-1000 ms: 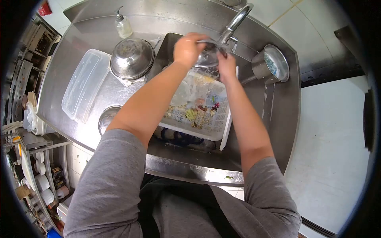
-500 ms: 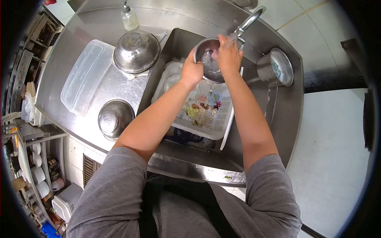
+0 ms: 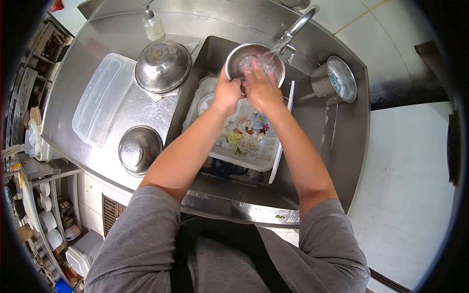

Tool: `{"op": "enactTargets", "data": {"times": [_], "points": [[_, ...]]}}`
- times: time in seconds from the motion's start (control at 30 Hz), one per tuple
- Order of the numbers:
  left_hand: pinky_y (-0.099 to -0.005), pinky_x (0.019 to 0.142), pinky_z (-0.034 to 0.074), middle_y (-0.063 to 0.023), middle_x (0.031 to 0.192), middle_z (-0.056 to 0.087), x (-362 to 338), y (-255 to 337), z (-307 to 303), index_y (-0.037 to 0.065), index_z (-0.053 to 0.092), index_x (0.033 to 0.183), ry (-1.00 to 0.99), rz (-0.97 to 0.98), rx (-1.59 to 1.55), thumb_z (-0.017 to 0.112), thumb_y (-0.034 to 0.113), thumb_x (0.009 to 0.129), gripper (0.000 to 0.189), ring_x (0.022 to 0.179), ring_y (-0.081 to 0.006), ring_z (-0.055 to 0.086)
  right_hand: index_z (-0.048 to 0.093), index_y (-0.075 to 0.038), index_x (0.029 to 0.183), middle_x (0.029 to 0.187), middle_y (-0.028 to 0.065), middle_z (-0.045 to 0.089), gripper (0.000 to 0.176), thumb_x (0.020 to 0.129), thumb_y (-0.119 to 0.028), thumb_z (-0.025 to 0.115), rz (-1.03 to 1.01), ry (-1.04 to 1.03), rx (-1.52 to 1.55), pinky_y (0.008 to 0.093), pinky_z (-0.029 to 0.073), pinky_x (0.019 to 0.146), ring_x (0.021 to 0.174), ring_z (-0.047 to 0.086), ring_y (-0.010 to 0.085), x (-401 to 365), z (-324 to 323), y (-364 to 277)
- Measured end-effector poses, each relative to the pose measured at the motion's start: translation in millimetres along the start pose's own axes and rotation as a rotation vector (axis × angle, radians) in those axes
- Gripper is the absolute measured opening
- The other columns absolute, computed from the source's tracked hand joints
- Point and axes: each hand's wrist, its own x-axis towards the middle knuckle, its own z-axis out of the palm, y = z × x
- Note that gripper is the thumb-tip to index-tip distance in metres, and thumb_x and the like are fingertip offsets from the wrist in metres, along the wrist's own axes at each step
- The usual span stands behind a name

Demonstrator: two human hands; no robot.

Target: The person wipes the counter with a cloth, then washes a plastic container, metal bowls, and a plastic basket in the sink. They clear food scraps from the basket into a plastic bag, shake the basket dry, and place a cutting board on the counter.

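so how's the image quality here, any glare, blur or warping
Head view: strong fisheye, so the counter edges bow and the frame corners go black. Head view: bright glare on the steel dome beside the sink. Head view: running water smears detail inside the steel bowl under the tap; elsewhere it is sharp.

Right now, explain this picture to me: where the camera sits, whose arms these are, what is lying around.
The camera is worn on a person's head and looks down, so the two bare arms are that person's own; no machine here. The left hand grips the rim of a steel bowl under the running tap, and the right hand reaches into it; water blurs its fingers. Below, in the sink, a white basket holds food scraps. On the counter lie a big upturned bowl, a small upturned bowl, a clear tub, a soap bottle and a pot.
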Motion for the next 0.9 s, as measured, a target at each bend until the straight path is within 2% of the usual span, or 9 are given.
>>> {"op": "enactTargets", "data": {"times": [0.17, 0.27, 0.4, 0.53, 0.63, 0.7, 0.77, 0.87, 0.9], "points": [[-0.0385, 0.068, 0.059, -0.0123, 0.121, 0.056, 4, -7, -21, 0.013, 0.040, 0.137, 0.005, 0.058, -0.017, 0.040, -0.008, 0.088, 0.053, 0.102, -0.0252, 0.060, 0.051, -0.010, 0.135, 0.135, 0.0085, 0.055, 0.046, 0.097, -0.035, 0.043, -0.097, -0.258, 0.025, 0.0501, 0.017, 0.116, 0.132, 0.044, 0.0223, -13, -16, 4], [-0.0408, 0.072, 0.058, -0.0134, 0.120, 0.057, 7, -12, -20, 0.011, 0.044, 0.132, 0.035, 0.039, -0.102, 0.043, -0.005, 0.090, 0.044, 0.102, -0.0275, 0.061, 0.057, -0.013, 0.129, 0.130, 0.0063, 0.059, 0.041, 0.093, -0.033, 0.053, -0.199, -0.007, -0.177, 0.0534, 0.016, 0.116, 0.131, 0.044, 0.0192, -17, -24, 30], [-0.0450, 0.079, 0.056, -0.0141, 0.119, 0.059, 19, -17, -4, 0.007, 0.048, 0.127, 0.039, -0.073, -0.316, 0.050, 0.002, 0.094, 0.034, 0.101, -0.0292, 0.063, 0.063, -0.008, 0.112, 0.126, 0.0188, 0.056, 0.029, 0.085, -0.018, 0.066, -0.017, 0.753, 0.290, 0.0438, 0.035, 0.106, 0.126, 0.048, 0.0292, -7, -33, 37], [-0.0444, 0.078, 0.054, -0.0127, 0.114, 0.062, 32, -19, 21, -0.003, 0.052, 0.120, 0.071, -0.202, -0.140, 0.053, 0.015, 0.097, 0.029, 0.094, -0.0244, 0.064, 0.050, -0.001, 0.133, 0.130, 0.0184, 0.055, 0.044, 0.090, -0.007, 0.054, 0.459, 0.154, 0.806, 0.0331, 0.039, 0.102, 0.117, 0.055, 0.0275, 7, -60, 40], [-0.0369, 0.078, 0.052, -0.0097, 0.110, 0.065, 65, -12, 7, 0.003, 0.058, 0.121, -0.057, -0.364, 0.318, 0.055, 0.023, 0.096, 0.032, 0.089, -0.0218, 0.063, 0.051, -0.004, 0.134, 0.130, 0.0190, 0.057, 0.045, 0.089, -0.007, 0.051, 0.179, 0.432, 0.938, 0.0350, 0.043, 0.099, 0.115, 0.058, 0.0266, -9, -55, 51], [-0.0336, 0.082, 0.051, -0.0088, 0.109, 0.067, 59, 23, 5, 0.008, 0.057, 0.128, -0.310, 0.198, 0.465, 0.057, 0.015, 0.093, 0.035, 0.091, -0.0235, 0.064, 0.054, -0.002, 0.130, 0.122, 0.0135, 0.062, 0.036, 0.095, -0.011, 0.049, 0.263, 0.482, 1.327, 0.0343, 0.046, 0.094, 0.109, 0.060, 0.0218, -14, -32, 49], [-0.0341, 0.089, 0.050, -0.0112, 0.112, 0.067, 59, 48, -8, 0.013, 0.054, 0.133, -0.455, 0.533, 0.922, 0.056, 0.006, 0.087, 0.047, 0.101, -0.0278, 0.064, 0.057, -0.001, 0.124, 0.109, 0.0085, 0.065, 0.038, 0.096, -0.028, 0.056, 0.625, 0.203, 1.601, 0.0358, 0.049, 0.085, 0.098, 0.062, 0.0197, -24, 7, 62], [-0.0392, 0.102, 0.044, -0.0163, 0.135, 0.051, -10, 100, -30, 0.027, 0.055, 0.133, -0.561, 0.675, 1.492, 0.047, -0.010, 0.078, 0.067, 0.124, -0.0364, 0.050, 0.068, -0.003, 0.101, 0.089, 0.0086, 0.067, 0.046, 0.088, -0.047, 0.065, 0.405, -0.470, 1.095, 0.0355, 0.049, 0.069, 0.078, 0.059, 0.0182, -38, 61, 68], [-0.0401, 0.103, 0.043, -0.0155, 0.138, 0.048, -29, 106, -47, 0.029, 0.056, 0.131, -0.538, 0.791, 1.573, 0.047, -0.012, 0.077, 0.069, 0.126, -0.0363, 0.047, 0.068, -0.003, 0.101, 0.089, 0.0086, 0.067, 0.046, 0.088, -0.047, 0.065, 0.412, -0.464, 1.104, 0.0355, 0.049, 0.069, 0.078, 0.059, 0.0182, -42, 71, 65]]}}
